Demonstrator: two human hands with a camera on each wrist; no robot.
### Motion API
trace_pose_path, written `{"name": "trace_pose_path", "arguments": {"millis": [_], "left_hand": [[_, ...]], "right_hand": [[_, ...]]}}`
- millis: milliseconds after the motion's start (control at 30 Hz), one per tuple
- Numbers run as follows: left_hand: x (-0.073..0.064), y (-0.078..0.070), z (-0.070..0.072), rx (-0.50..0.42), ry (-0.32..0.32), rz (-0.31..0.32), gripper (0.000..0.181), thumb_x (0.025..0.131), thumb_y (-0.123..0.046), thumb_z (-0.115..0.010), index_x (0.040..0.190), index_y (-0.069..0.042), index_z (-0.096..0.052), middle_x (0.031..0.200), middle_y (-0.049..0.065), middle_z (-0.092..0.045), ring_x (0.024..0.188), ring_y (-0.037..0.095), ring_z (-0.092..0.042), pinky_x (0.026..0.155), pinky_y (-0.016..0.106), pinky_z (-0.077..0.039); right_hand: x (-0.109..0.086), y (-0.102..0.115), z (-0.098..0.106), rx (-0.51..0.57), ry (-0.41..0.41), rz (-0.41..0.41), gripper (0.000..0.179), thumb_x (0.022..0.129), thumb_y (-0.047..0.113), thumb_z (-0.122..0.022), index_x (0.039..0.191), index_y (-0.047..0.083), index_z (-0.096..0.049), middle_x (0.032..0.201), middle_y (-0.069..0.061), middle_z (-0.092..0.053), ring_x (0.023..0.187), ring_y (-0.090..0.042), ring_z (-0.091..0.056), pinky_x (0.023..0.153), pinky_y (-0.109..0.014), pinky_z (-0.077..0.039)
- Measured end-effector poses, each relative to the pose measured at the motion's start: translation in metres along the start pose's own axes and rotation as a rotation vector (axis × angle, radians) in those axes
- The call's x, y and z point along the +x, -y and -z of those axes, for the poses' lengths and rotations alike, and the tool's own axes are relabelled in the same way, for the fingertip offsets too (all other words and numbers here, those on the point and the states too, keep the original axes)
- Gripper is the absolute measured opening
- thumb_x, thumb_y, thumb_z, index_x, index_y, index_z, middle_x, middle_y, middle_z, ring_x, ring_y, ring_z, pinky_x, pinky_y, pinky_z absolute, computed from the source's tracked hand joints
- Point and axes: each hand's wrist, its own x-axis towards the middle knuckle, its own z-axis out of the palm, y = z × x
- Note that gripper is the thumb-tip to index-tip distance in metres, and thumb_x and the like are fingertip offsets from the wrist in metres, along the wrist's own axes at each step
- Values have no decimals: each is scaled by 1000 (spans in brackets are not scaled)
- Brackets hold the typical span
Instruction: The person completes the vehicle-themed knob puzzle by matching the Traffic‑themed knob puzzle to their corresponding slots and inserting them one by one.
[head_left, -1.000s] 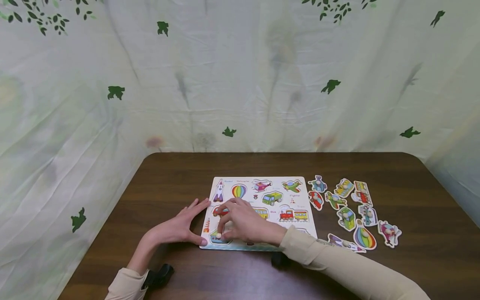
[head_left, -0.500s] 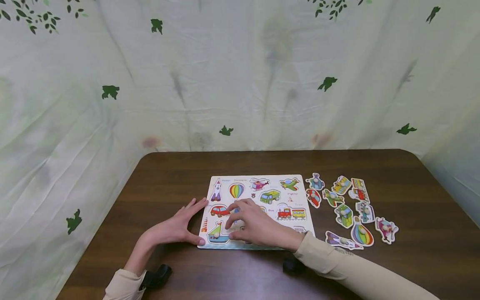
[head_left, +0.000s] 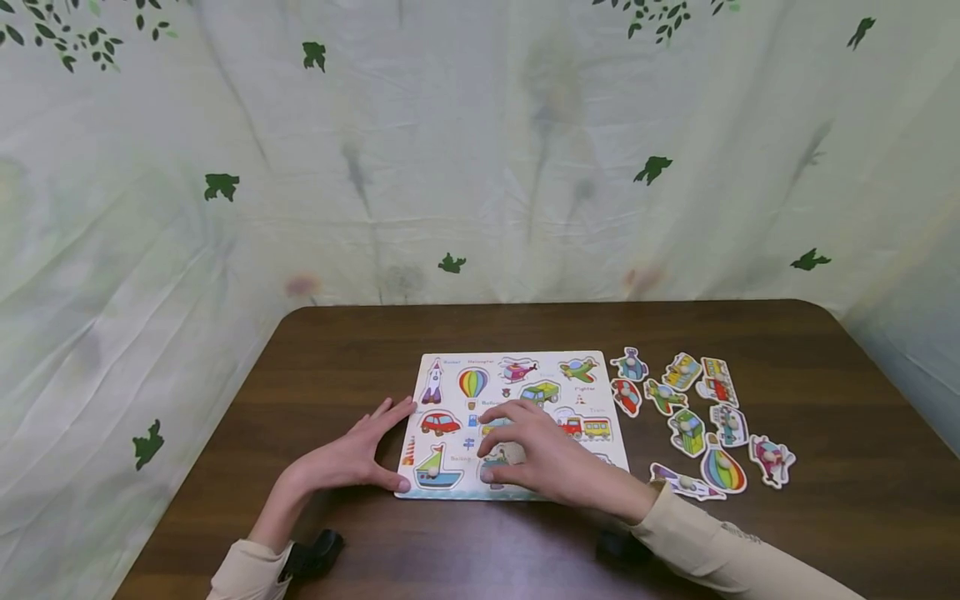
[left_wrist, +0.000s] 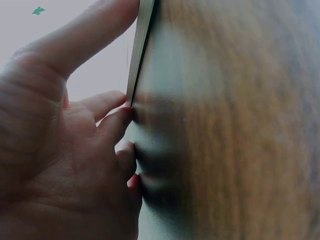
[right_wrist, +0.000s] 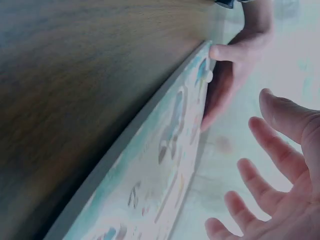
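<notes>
A white puzzle board (head_left: pixel 555 357) with printed vehicles lies on the table. My left hand (head_left: pixel 348 457) braces its left side, thumb at the near corner and fingertips at the edge; the left wrist view has these fingers against the board's edge (left_wrist: pixel 141 45). A sailboat piece (head_left: pixel 438 472) sits in the board's near-left recess, and its knob (right_wrist: pixel 209 76) stands up in the right wrist view. My right hand (head_left: pixel 543 454) hovers over the board's near middle, fingers spread (right_wrist: pixel 280 150) and holding nothing. It partly hides the bus and motor vehicle pictures below.
Several loose knobbed pieces lie right of the board, among them a balloon (head_left: pixel 724 467), a rocket (head_left: pixel 686 482), a green truck (head_left: pixel 687 432) and a train (head_left: pixel 717 382). A patterned cloth (head_left: pixel 495 167) hangs behind the brown table (head_left: pixel 450 546).
The right hand has let go of the sailboat piece's knob and moved right across the board, its fingers spreading. The sailboat now shows in full. My left hand stays at the board's edge.
</notes>
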Motion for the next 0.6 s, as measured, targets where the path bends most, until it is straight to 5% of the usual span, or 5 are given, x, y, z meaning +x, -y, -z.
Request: {"name": "trace_pose_path", "arguments": {"millis": [300, 600], "left_hand": [[-2, -2, 1, -7, 3, 4, 110, 71, -47, -84, 157, -14, -25, 162, 12, -19, 148, 40, 1, 111, 67, -2], [-1, 0, 0, -10, -1, -9, 110, 70, -48, -84, 157, -14, -25, 162, 11, -19, 148, 40, 1, 111, 67, -2]], "right_hand": [[-24, 0, 23, 96, -97, 76, 19, 85, 21, -79, 100, 29, -72, 129, 10, -55, 123, -17, -47, 99, -41, -41], [-52, 0, 47, 61, -214, 24, 23, 86, 20, -79, 100, 36, -70, 129, 13, -55, 123, -14, -47, 97, -36, -43]]}}
